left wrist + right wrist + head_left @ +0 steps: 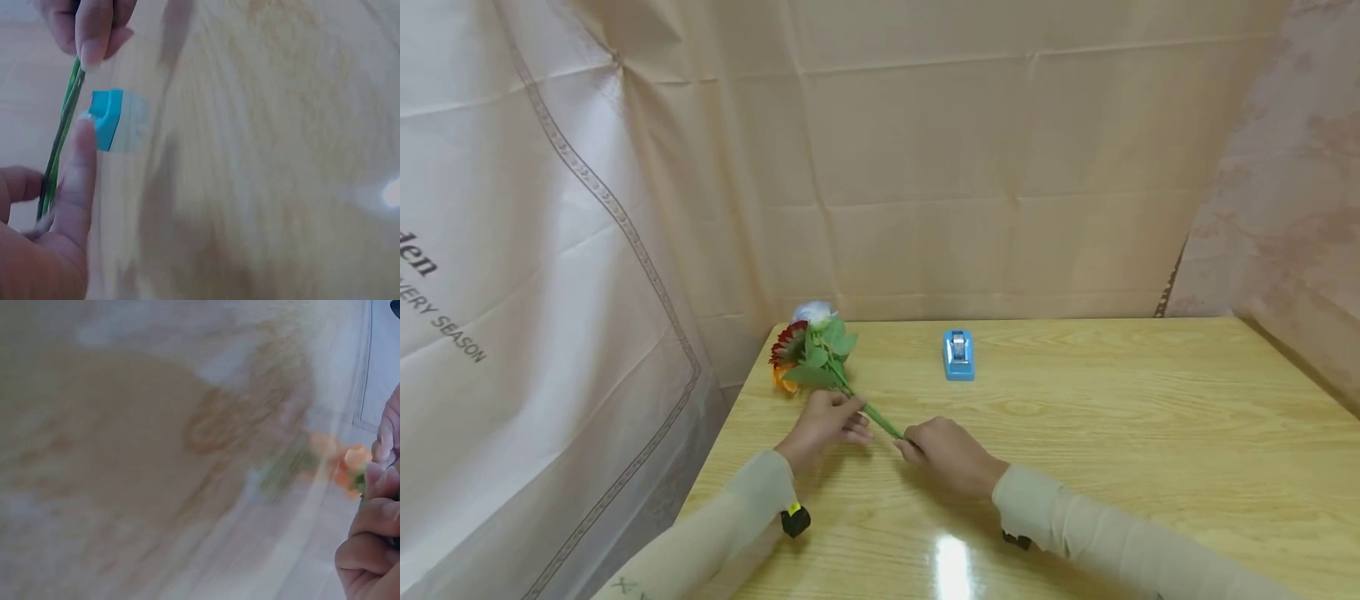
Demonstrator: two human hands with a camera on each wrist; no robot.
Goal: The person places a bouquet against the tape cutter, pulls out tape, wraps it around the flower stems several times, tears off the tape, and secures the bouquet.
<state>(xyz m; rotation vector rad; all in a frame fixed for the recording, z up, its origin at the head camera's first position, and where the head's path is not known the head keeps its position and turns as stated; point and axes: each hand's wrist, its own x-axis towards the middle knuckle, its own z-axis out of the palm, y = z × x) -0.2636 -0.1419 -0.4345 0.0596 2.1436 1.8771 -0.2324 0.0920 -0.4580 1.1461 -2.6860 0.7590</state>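
Note:
A small bunch of flowers with red (789,342), white (813,312) and orange (786,379) heads and green leaves (816,375) slants above the left side of the table, heads toward the far left corner. My left hand (826,423) pinches the green stems (882,419) just below the leaves, its other fingers loosely extended. Lower down, my right hand (953,454) grips the stem ends with curled fingers. In the left wrist view the stems (61,134) run between both hands. The right wrist view shows orange petals (356,459) beyond the right fingers.
A blue tape dispenser (959,357) stands near the table's back edge, right of the flowers. The wood-grain table (1150,433) reaches far to the right. Beige cloth (925,167) hangs behind it, and a pale printed cloth (535,292) hangs at the left.

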